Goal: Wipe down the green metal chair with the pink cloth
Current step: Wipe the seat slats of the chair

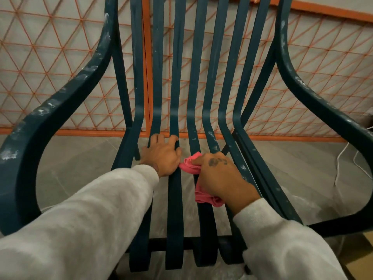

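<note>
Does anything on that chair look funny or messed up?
Yes. Whitish blotches speckle the left armrest, the right armrest and the seat slats beside the pink cloth. Chipped paint or dried splatter, hard to tell.

Right hand [220, 174] pressing pink cloth [201, 194] onto green chair [177, 77] slats, left hand [162, 156] gripping slats beside it

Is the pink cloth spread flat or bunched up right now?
Bunched: the pink cloth shows crumpled folds under the right hand gripping it.

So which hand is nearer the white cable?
Right. The right hand, holding the cloth on the slats, is closer to the cable at far right; the left hand grips slats further away.
</note>
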The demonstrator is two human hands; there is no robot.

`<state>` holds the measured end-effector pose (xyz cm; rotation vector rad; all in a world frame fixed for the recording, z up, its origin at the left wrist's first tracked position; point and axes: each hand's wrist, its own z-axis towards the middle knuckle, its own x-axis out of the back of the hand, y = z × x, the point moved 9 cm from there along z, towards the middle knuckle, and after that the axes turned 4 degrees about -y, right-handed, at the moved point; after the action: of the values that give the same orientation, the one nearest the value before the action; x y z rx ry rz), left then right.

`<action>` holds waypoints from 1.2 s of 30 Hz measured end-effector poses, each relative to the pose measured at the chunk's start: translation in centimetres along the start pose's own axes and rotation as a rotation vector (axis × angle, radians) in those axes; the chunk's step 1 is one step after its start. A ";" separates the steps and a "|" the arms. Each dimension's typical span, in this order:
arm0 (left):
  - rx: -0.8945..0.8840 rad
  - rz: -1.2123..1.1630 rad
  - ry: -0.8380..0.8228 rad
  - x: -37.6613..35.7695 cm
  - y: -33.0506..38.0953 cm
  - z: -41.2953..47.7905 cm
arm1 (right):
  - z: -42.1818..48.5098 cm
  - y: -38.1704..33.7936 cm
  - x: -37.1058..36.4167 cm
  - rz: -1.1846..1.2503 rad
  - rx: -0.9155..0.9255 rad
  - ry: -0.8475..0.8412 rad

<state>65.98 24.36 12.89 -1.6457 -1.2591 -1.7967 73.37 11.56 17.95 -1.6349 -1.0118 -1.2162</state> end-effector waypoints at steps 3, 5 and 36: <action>0.004 -0.003 0.005 -0.1 0.0 0.0 | 1.3 0.5 -0.1 -0.003 -0.008 -0.079; 0.000 -0.002 0.017 -0.1 0.1 -0.1 | 2.4 1.8 1.1 0.136 -0.054 -0.112; -0.016 0.010 0.074 0.2 0.4 -0.1 | 11.3 -0.1 1.7 -0.173 -0.050 -0.101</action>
<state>66.22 24.10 13.19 -1.5761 -1.2061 -1.8483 76.98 22.39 17.60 -1.6898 -1.2156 -1.2910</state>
